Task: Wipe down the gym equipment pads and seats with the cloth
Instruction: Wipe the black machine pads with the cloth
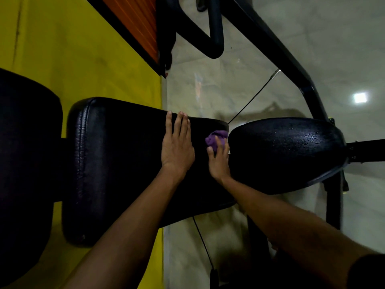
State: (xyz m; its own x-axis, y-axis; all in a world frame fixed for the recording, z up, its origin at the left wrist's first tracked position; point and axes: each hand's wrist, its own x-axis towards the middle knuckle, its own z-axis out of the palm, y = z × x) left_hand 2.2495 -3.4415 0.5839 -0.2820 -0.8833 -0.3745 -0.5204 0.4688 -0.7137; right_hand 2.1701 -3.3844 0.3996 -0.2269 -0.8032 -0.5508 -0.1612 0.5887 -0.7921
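Lower frame: 2 bare forearms reach up toward centre.

Left hand (177,147) lies flat on the long black pad (116,163), fingers straight and together, holding nothing. Right hand (218,163), just right of it, pinches a bunched purple cloth (215,137) against the pad's end, at the narrow gap before the oval seat (285,153). A 3rd pad (25,163) fills the left edge.

A thin cable (250,101) runs up from the gap toward the black frame (291,65) at upper right, over pale floor tiles (208,69).

Judgement: the long pad's end is being wiped. The seat looks speckled; wet or textured, cannot tell.

Risks:
- Cloth is wadded small, so passes could leave unwiped strips.
- Cloth could slip into the gap and drop to the floor.
- The braced left hand may leave prints on cleaned surface.
- Knuckles may catch the cable.
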